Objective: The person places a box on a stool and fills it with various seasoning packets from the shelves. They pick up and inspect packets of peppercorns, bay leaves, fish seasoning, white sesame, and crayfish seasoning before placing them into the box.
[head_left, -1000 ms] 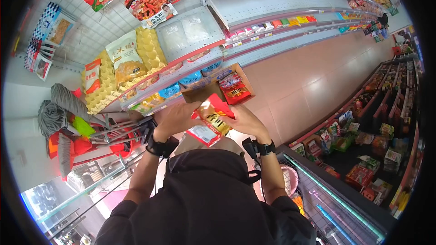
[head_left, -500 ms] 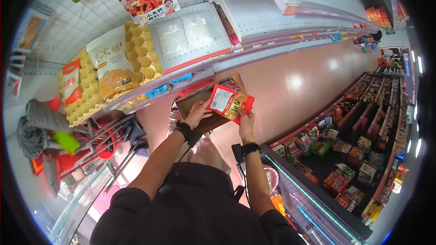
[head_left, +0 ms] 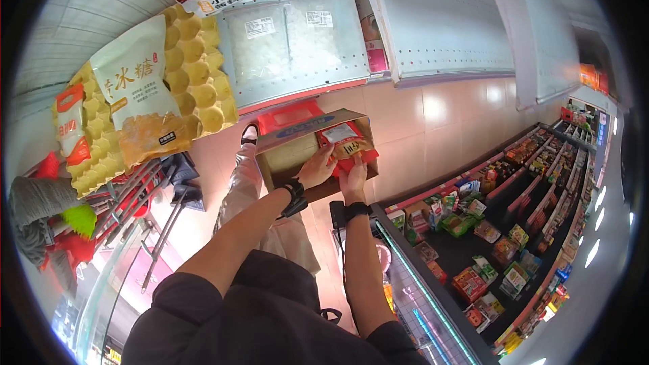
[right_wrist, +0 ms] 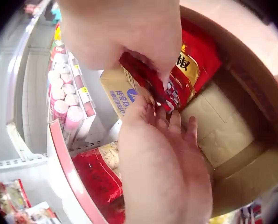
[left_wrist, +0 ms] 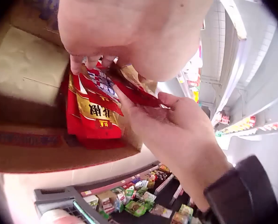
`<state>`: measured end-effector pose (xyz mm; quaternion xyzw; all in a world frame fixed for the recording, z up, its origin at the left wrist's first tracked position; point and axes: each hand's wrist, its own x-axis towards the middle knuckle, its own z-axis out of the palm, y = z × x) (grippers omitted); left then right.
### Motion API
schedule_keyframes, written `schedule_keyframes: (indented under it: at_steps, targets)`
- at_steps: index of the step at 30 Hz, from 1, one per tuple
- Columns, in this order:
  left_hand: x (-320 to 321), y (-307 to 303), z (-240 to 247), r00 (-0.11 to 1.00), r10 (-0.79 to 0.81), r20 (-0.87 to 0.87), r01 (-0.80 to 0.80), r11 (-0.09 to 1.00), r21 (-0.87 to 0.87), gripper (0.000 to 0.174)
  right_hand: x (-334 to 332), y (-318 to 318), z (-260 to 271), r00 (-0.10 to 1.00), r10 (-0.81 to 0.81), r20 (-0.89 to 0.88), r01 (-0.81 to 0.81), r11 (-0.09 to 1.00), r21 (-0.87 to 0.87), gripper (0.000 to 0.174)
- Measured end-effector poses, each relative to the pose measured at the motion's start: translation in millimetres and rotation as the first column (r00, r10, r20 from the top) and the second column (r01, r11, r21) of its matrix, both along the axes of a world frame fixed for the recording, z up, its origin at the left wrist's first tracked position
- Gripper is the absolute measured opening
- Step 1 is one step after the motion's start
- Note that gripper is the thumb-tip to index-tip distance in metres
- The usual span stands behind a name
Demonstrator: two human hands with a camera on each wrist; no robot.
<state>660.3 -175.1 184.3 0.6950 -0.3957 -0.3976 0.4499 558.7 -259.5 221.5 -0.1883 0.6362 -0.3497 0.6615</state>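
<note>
A red-and-gold spice packet (head_left: 351,145) with a white label, its print reading bay leaves, lies over the right end of an open cardboard box (head_left: 280,160). My right hand (head_left: 353,179) pinches its near edge between thumb and fingers. From the left, my left hand (head_left: 316,167) reaches in, its fingertips touching the packet's side. In the right wrist view the left hand (right_wrist: 162,158) has its fingers spread and fairly straight against the packets. Red peppercorn packets (left_wrist: 99,112) stand in the box beside the hands; the left palm hides part of the held packet.
A shelf with an egg tray (head_left: 203,88), a rock sugar bag (head_left: 135,88) and clear bags (head_left: 314,44) overhangs the box. Display racks (head_left: 487,243) line the right. Mops and poles (head_left: 128,209) stand left. Pink-topped cans (right_wrist: 66,93) show on a nearby shelf.
Both hands have carried the bay leaf packet forward from in front of the body and down into the box's right end. The head view has shifted closer over the box.
</note>
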Motion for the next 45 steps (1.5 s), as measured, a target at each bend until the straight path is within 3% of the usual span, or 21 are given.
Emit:
schedule_keyframes:
  at_steps: [3, 5, 8, 9, 12, 13, 18, 20, 21, 24, 26, 27, 29, 32, 33, 35, 36, 38, 41, 43, 45]
  targets:
    - [-1, -19, -31, 0.983, 0.021, -0.185, 0.021, 0.974, 0.227, 0.047, -7, -12, -19, 0.941, 0.304, 0.15, -0.329, 0.927, 0.183, 0.03]
    - [-9, -28, -70, 0.861, -0.229, 0.453, 0.19, 0.973, 0.13, 0.047, -5, -15, -20, 0.942, 0.301, 0.146, -0.326, 0.926, 0.191, 0.031]
    - [-6, -51, -79, 0.784, -0.214, 0.583, 0.151, 0.976, 0.155, 0.044, 2, -15, -8, 0.961, 0.268, 0.069, -0.276, 0.947, 0.165, 0.031]
    - [-30, -57, -127, 0.934, 0.0, 0.358, -0.06, 0.985, 0.159, 0.04, -1, -16, -11, 0.944, 0.315, 0.095, -0.327, 0.934, 0.143, 0.033]
    - [-38, -64, -173, 0.956, 0.002, 0.294, -0.077, 0.966, 0.245, 0.04, -2, -13, -19, 0.935, 0.348, 0.066, -0.354, 0.924, 0.145, 0.032]
    - [-7, -66, -113, 0.934, -0.202, 0.294, 0.116, 0.951, 0.285, 0.04, -6, -14, -27, 0.909, 0.411, 0.068, -0.416, 0.901, 0.121, 0.031]
    - [16, -61, -87, 0.92, -0.122, 0.372, 0.068, 0.986, 0.155, 0.034, -7, -28, -29, 0.815, 0.579, -0.008, -0.578, 0.815, 0.039, 0.036]
    - [29, -48, -50, 0.993, -0.053, 0.105, 0.031, 0.98, 0.197, 0.035, -10, -35, -18, 0.805, 0.592, 0.03, -0.592, 0.801, 0.091, 0.041]
    - [40, -40, -39, 0.953, -0.263, 0.152, 0.202, 0.922, 0.329, 0.027, -17, -35, -15, 0.756, 0.654, -0.023, -0.646, 0.752, 0.128, 0.041]
    - [42, 3, 17, 0.989, -0.038, 0.144, -0.011, 0.946, 0.324, 0.019, -65, -24, -33, 0.683, 0.725, -0.089, -0.718, 0.689, 0.098, 0.044]
    - [44, 35, 48, 0.939, 0.069, 0.337, -0.123, 0.982, 0.14, 0.021, -103, -14, -51, 0.549, 0.64, -0.537, -0.771, 0.636, -0.03, 0.047]
    - [46, 50, 64, 0.882, 0.096, 0.461, -0.154, 0.984, 0.09, 0.025, -112, -10, -36, 0.564, 0.631, -0.532, -0.766, 0.641, -0.05, 0.047]
    - [40, 86, 73, 0.733, 0.21, 0.647, -0.329, 0.942, 0.067, 0.046, -127, -2, 2, 0.244, 0.33, -0.912, -0.725, 0.687, 0.055, 0.055]
    - [26, 136, 47, 0.559, 0.419, 0.715, -0.66, 0.748, 0.077, 0.045, -167, 4, -23, 0.262, 0.451, -0.853, -0.837, 0.546, 0.031, 0.064]
    - [23, 159, 18, 0.559, 0.421, 0.714, -0.657, 0.75, 0.073, 0.045, -181, 1, -49, 0.538, 0.618, -0.573, -0.751, 0.66, 0.007, 0.07]
    - [16, 201, -37, 0.881, 0.472, -0.026, -0.363, 0.712, 0.601, 0.042, -178, -13, -28, 0.686, 0.665, -0.297, -0.691, 0.722, 0.021, 0.069]
    - [10, 205, -35, 0.881, 0.473, -0.025, -0.362, 0.706, 0.609, 0.042, -181, -18, -30, 0.775, 0.632, 0.005, -0.631, 0.773, 0.066, 0.068]
    - [-3, 201, -33, 0.915, 0.39, -0.102, -0.243, 0.735, 0.633, 0.04, -186, -29, -49, 0.758, 0.651, -0.036, -0.651, 0.752, -0.105, 0.061]
    - [-24, 209, -33, 0.879, 0.449, -0.158, -0.271, 0.744, 0.61, 0.034, -192, -47, -63, 0.673, 0.69, -0.267, -0.738, 0.651, -0.178, 0.05]
    - [-21, 210, -35, 0.881, 0.447, -0.158, -0.275, 0.754, 0.597, 0.033, -201, -61, -89, 0.278, 0.726, -0.629, -0.915, 0.4, 0.057, 0.049]
    - [-15, 214, -45, 0.908, 0.396, -0.14, -0.252, 0.781, 0.571, 0.032, -196, -56, -68, 0.086, 0.71, -0.699, -0.942, 0.286, 0.175, 0.045]
